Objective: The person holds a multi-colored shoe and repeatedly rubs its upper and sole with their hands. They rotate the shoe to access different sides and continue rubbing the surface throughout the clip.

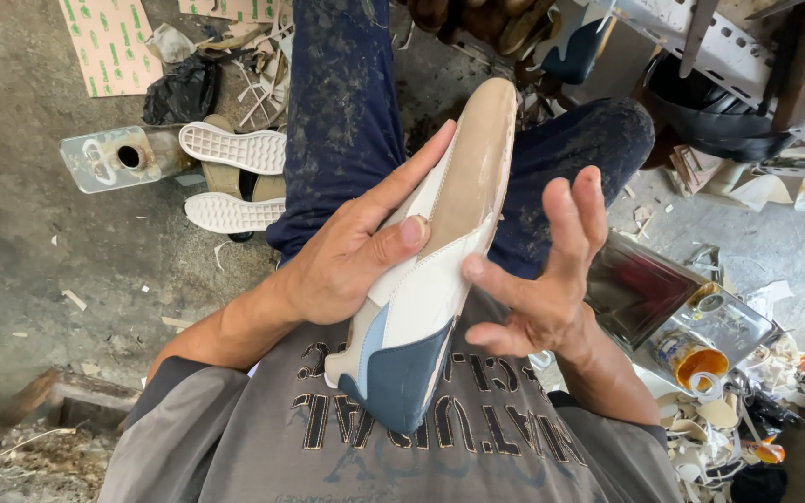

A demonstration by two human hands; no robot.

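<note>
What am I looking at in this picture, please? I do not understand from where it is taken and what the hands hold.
There is no machine here. The single picture comes from a camera worn on a person's head, looking down at their own lap and two bare hands. The left hand grips a shoe upper, white, beige and blue, with the thumb pressed on its side. The right hand is open, and its fingertips touch the shoe's edge. On the concrete floor lie two white soles, a flat metal can and paper scraps. At the right stands an open tin of yellow glue.
</note>
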